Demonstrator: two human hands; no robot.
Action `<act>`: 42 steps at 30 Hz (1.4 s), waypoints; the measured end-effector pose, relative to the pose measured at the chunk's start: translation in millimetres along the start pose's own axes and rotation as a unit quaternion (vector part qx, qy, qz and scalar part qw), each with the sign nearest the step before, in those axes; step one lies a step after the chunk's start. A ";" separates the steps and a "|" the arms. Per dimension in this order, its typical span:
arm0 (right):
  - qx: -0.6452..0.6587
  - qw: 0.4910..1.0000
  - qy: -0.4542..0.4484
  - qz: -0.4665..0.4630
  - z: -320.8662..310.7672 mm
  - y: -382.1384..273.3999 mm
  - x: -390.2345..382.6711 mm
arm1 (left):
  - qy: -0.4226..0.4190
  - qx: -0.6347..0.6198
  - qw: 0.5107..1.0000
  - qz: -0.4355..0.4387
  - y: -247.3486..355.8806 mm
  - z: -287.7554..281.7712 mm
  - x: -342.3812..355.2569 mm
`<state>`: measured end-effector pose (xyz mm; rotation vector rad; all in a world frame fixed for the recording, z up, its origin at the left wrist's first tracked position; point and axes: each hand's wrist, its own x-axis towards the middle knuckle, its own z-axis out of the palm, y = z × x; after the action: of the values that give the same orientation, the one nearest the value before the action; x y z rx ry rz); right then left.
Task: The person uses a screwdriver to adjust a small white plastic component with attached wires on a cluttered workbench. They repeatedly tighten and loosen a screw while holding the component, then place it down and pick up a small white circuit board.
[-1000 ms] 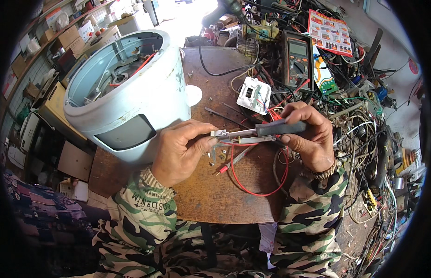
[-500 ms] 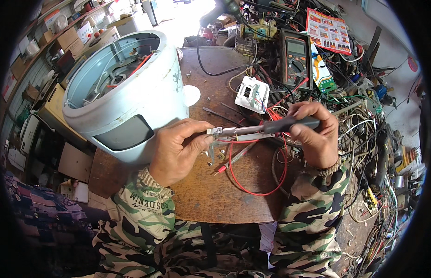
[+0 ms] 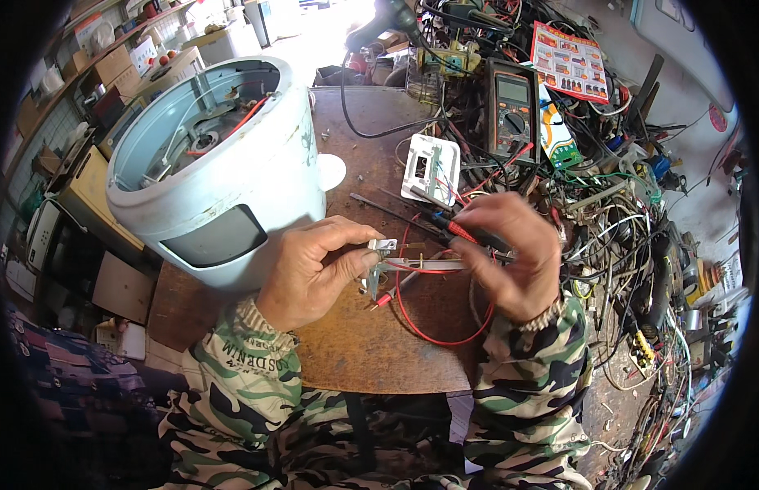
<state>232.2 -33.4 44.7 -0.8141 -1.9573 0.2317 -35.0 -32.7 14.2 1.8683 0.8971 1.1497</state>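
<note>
My left hand (image 3: 314, 265), thumb and forefinger pinched, holds a small white part with metal on it (image 3: 382, 245) over the table. A thin bluish strip hangs just below it, and a pale rod-like piece (image 3: 440, 265) extends to its right. My right hand (image 3: 516, 253) is smeared by motion. Its thumb and fingers look apart, with no screwdriver visible in them. Beside those fingertips is a red test probe (image 3: 463, 232). A red test lead (image 3: 420, 331) loops on the table below, and its red tip (image 3: 384, 300) lies under the held part.
A pale blue round housing (image 3: 289, 155) stands at the left of the brown table (image 3: 379, 371). Farther back lie a white plastic cover (image 3: 446, 155) and a multimeter (image 3: 511, 114). Tangled cables (image 3: 641, 237) crowd the right side. A black cable (image 3: 371, 131) curves across the back.
The black-handled screwdriver has left my right hand, which has moved left and loosened its grip. My left hand still pinches the small part. The view has shifted slightly.
</note>
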 end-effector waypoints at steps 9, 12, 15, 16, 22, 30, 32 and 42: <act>0.020 0.997 -0.067 -0.034 20.0 3.1 2.3 | -0.021 0.017 1.000 -0.004 1.4 0.6 1.3; 0.006 0.996 -0.061 -0.067 20.6 6.8 1.5 | -0.021 0.020 1.000 -0.003 1.3 1.1 1.3; -0.004 0.995 -0.059 -0.086 22.1 9.2 -0.4 | -0.023 0.014 0.999 -0.021 -0.5 2.2 0.5; -0.007 0.994 -0.059 -0.087 22.4 9.3 -0.8 | -0.026 0.009 0.999 -0.033 -1.1 2.5 0.7; -0.008 0.992 -0.065 -0.106 20.8 9.4 -1.1 | -0.031 0.007 0.999 -0.033 0.0 2.0 0.6; 0.011 0.993 -0.077 -0.085 19.6 11.6 -3.1 | -0.027 -0.003 0.999 -0.042 1.8 4.0 1.5; 0.023 0.994 -0.083 -0.073 19.6 12.2 -3.9 | -0.029 0.009 0.999 -0.031 0.7 3.6 2.1; 0.048 0.992 -0.111 -0.039 16.1 9.3 -2.3 | -0.019 0.005 1.000 -0.011 -0.2 4.2 2.0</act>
<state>223.5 -25.1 30.3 -0.6704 -2.1638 0.3793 -30.5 -31.9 13.4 1.8770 0.9021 1.0947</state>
